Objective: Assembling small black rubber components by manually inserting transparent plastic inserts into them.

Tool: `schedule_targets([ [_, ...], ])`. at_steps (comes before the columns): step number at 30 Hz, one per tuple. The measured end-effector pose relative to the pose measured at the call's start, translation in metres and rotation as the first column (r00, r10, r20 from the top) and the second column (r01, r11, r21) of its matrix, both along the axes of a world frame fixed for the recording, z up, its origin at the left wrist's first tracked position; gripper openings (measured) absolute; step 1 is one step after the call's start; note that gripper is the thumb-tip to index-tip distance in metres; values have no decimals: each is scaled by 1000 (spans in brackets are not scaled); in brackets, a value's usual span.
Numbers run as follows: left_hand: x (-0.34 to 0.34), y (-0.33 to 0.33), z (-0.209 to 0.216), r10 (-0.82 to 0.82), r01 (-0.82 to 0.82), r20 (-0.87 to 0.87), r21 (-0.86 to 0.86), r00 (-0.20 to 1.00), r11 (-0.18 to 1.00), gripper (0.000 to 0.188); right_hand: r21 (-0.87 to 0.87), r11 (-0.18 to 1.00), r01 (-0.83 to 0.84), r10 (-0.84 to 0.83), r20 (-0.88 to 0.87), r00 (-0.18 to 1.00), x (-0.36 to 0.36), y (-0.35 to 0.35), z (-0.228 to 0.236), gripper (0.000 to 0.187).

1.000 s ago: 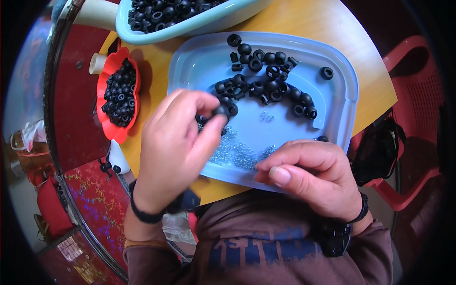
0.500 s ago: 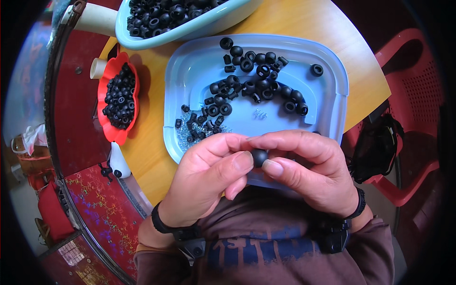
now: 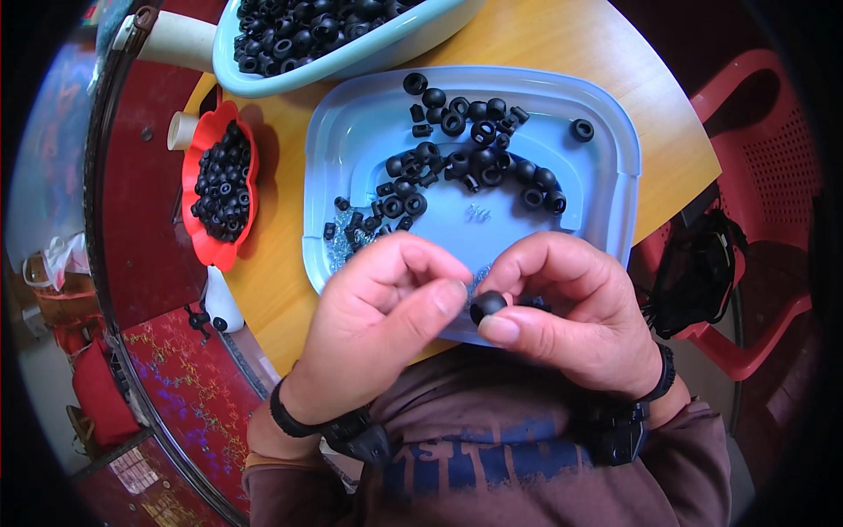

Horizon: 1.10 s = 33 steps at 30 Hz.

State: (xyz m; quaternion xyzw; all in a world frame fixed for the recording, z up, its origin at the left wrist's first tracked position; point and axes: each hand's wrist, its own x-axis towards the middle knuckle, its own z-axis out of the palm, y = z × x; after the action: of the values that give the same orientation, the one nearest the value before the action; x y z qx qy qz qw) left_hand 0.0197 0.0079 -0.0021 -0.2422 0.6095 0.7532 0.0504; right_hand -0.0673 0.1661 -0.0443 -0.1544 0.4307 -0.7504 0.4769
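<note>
Between the thumb and fingers of my right hand [image 3: 575,321] sits a round, hollow black ball [image 3: 487,306] that looks like a cord-lock shell, its opening tilted down and left. Just left of it, my left hand [image 3: 369,321] has thumb and forefinger pinched together; whatever is between them is hidden. Both hands are over the near edge of a light blue plastic tray [image 3: 628,198]. More black balls [image 3: 482,158] and small black plunger-like pieces [image 3: 385,189] lie scattered in it. Tiny clear-looking springs [image 3: 340,250] are piled at its left, with a few springs [image 3: 478,212] mid-tray.
A pale turquoise basin [image 3: 351,81] full of black balls stands behind the tray. To the left, a red scalloped dish [image 3: 252,158] holds many small black pieces. All rest on a wooden table [image 3: 663,114]. A red plastic chair [image 3: 764,132] with a black bag [image 3: 698,272] is at right.
My hands have drawn apart. The ball was between both hands; now only my right hand holds it, turned to show its opening. My left hand has shifted slightly left.
</note>
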Motion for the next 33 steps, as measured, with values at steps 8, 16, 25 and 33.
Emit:
schedule_targets([
  [8,-32,-13,-16,-384,174,12,-904,923,391,16,-123,979,-163,164,5,986,-4,3,1,22],
  [16,-42,-9,-30,-506,202,206,-977,838,-64,14,-133,987,-92,100,58,993,-6,5,2,21],
  [25,-24,-10,-11,-265,108,-51,-829,963,550,13,-85,990,114,-84,298,951,-5,0,1,22],
  [33,-7,-8,3,-227,16,-255,-631,940,776,16,-59,989,134,-115,250,961,-2,-4,0,21],
])
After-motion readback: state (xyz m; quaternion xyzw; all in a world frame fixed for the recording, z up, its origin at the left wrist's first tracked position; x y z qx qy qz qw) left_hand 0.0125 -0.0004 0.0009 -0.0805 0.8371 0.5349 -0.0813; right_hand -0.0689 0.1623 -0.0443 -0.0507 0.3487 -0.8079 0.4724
